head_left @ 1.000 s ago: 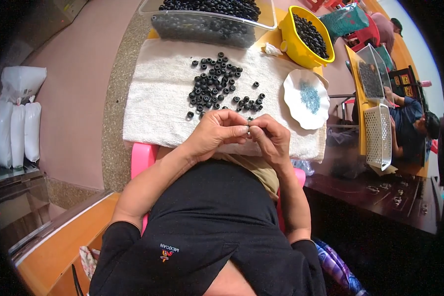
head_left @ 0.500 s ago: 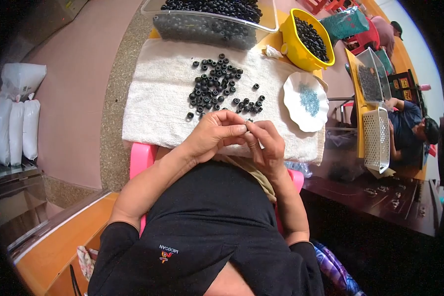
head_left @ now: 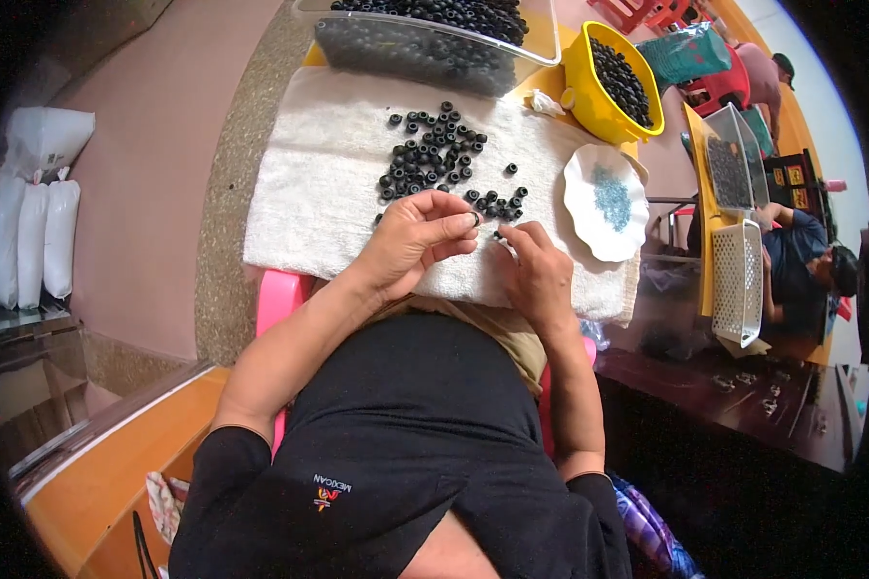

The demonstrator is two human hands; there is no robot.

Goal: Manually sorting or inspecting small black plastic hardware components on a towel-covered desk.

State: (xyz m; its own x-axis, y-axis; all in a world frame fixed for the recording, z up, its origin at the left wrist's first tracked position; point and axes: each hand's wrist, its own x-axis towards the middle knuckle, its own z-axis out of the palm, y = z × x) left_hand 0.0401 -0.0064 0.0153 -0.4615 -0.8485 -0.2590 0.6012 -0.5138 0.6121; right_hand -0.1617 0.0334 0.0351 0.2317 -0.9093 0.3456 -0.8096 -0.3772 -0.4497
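My left hand (head_left: 407, 241) pinches a small round black bead-like piece (head_left: 475, 220) with a hollow opening between thumb and fingertips. Close to its right, my right hand (head_left: 543, 278) has its fingers curled inward above the towel. A dark speck shows at its fingertips; I cannot make out whether that is in its grip or lies on the cloth. Just beyond both hands, many loose black bead-like pieces (head_left: 433, 159) are spread on a white towel (head_left: 309, 145). A white scalloped plate (head_left: 581, 217) with tiny pale blue bits (head_left: 611, 198) stands to the right.
At the far edge stands a clear plastic bin (head_left: 425, 53) of black pieces, beside a yellow basket (head_left: 577, 72) holding more. A crumpled tissue (head_left: 546, 103) lies near the basket. Further right, a person (head_left: 797, 256) sits by a white perforated basket (head_left: 737, 289). White sacks (head_left: 31, 241) stand left.
My hands have come apart: the right has moved slightly right and down, away from the left. The left still pinches the black piece, now more visible. The whole view has shifted slightly.
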